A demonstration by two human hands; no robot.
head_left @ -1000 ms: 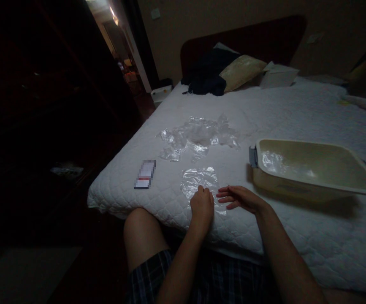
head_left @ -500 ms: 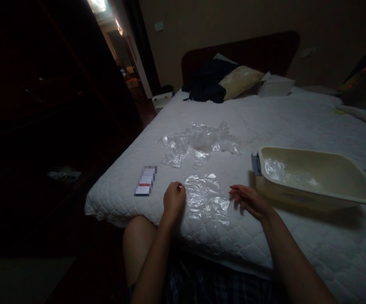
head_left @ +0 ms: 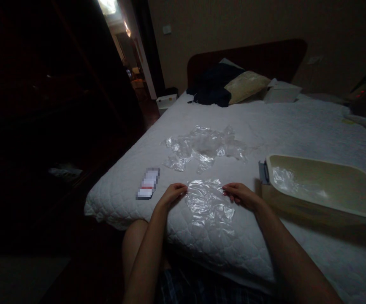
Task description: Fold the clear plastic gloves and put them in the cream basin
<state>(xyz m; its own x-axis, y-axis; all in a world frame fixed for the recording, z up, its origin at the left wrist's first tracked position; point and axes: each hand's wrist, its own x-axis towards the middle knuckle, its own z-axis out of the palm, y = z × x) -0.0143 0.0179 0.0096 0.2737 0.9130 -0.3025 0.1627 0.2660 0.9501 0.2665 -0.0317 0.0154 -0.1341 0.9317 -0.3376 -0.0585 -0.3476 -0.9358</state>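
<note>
A clear plastic bag point(head_left: 206, 202), thin and wrinkled, lies spread on the white quilted bed in front of me. My left hand point(head_left: 174, 194) pinches its upper left edge between thumb and fingers. On the opposite side, my right hand point(head_left: 240, 195) pinches the upper right edge. Just beyond is a loose heap of crumpled clear plastic point(head_left: 206, 145); I cannot tell how many pieces it holds. To the right stands a cream plastic bin point(head_left: 315, 169) with a grey latch, and some clear plastic point(head_left: 286, 179) shows inside it.
A phone point(head_left: 148, 183) with a blurred screen lies left of my left hand, near the edge of the bed point(head_left: 113, 198). Dark clothing point(head_left: 214, 82), a beige pillow point(head_left: 248, 84) and a white box point(head_left: 282, 91) are by the headboard point(head_left: 265, 52).
My right hand has moved left onto the bag's upper right edge, and my left hand has closed on the upper left edge. The view has shifted slightly.
</note>
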